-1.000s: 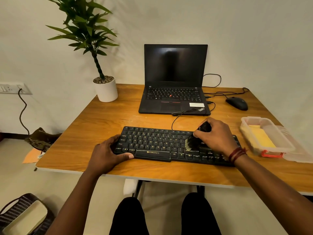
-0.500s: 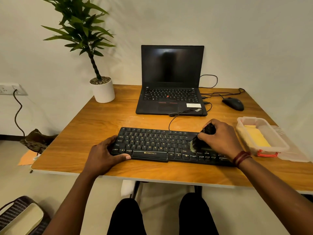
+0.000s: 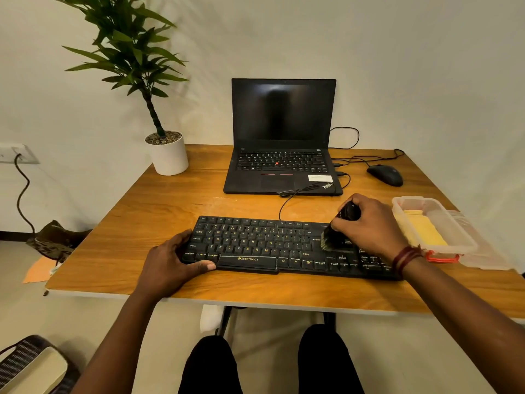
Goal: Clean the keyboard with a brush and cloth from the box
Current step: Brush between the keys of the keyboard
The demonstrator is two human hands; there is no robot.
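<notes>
A black keyboard [image 3: 255,243] lies near the front edge of the wooden table [image 3: 159,211]. My left hand [image 3: 170,263] grips the keyboard's left end, thumb along its front edge. My right hand [image 3: 369,226] holds a black brush [image 3: 336,231] with its bristles down on the keys right of the letter block. To the right stands a clear plastic box [image 3: 437,223] with a red clasp, and a yellow cloth [image 3: 423,230] lies inside it.
An open black laptop [image 3: 281,137] sits behind the keyboard, its cables trailing right to a black mouse [image 3: 385,174]. A potted plant [image 3: 167,153] stands at the back left corner. The box's clear lid [image 3: 483,251] lies beside it near the table's right edge.
The brush and my right hand have moved right along the keyboard, from about its middle toward the right-hand keys. My left hand keeps its grip on the left end.
</notes>
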